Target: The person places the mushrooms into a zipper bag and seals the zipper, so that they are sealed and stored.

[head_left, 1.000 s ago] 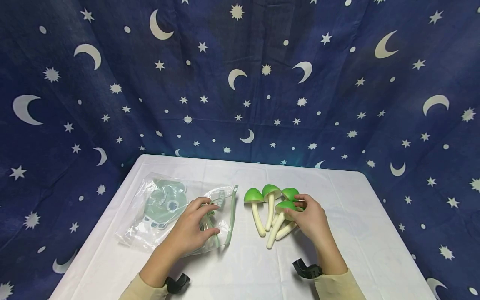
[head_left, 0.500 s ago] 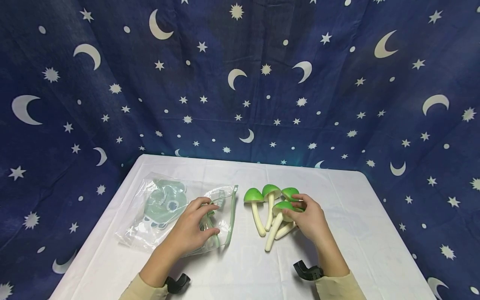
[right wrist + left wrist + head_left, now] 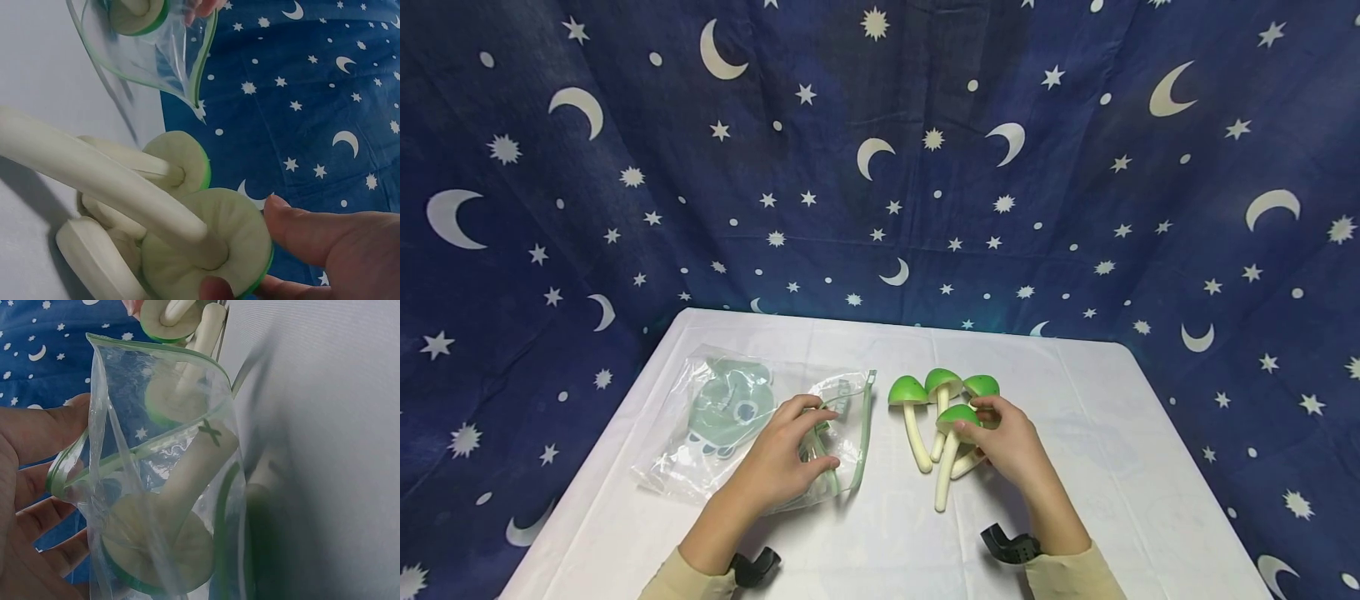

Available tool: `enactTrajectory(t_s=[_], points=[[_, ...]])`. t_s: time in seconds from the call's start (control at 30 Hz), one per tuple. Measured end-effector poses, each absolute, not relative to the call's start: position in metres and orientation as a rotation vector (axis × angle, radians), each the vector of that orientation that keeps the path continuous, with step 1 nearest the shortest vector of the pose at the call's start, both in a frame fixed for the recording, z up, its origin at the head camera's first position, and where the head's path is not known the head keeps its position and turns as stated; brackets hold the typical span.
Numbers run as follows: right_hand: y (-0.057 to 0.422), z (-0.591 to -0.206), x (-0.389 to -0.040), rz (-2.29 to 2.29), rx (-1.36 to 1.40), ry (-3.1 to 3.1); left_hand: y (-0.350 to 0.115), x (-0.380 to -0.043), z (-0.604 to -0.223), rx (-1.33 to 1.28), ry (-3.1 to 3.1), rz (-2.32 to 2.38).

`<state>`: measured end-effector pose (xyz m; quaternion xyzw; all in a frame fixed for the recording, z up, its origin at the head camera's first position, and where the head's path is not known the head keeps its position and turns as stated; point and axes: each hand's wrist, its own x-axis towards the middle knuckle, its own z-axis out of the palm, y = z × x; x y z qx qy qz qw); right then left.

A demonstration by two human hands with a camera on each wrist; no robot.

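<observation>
My right hand (image 3: 1015, 446) pinches a toy mushroom by its green cap (image 3: 957, 416); the pale stem slants down toward me. In the right wrist view thumb and fingers grip the rim of that mushroom's cap (image 3: 215, 234). Several more toy mushrooms lie behind and under it, one at the left of the group (image 3: 910, 392). My left hand (image 3: 778, 462) holds the mouth of a clear zip bag (image 3: 853, 450) apart, thumb and fingers spread at its green-edged opening. Through the plastic, the left wrist view shows another mushroom (image 3: 194, 469) inside the bag.
A white cloth covers the table (image 3: 1097, 467). A dark blue curtain (image 3: 880, 208) with moons and stars hangs behind and at both sides. The bag bears a pale green animal print (image 3: 730, 408). Black wrist mounts (image 3: 1009, 546) sit on both wrists.
My right hand has drawn the pinched mushroom left and a little toward me, its stem turning more upright in the head view. The left hand and bag have stayed in place.
</observation>
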<state>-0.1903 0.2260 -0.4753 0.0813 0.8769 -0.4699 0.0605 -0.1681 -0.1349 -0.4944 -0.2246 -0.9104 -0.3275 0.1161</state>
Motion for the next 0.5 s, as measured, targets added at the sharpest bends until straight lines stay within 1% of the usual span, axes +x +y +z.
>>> enactTrajectory(t_s=[0.23, 0.5], points=[[0.2245, -0.4781, -0.1895, -1.419, 0.243, 2.676, -0.1348, -0.1683, -0.4941, -0.67, -2.66, -0.962], [0.2221, -0.4723, -0.1853, -1.327, 0.209, 2.765, -0.1349, -0.1692, -0.4949, -0.677, -2.653, -0.945]])
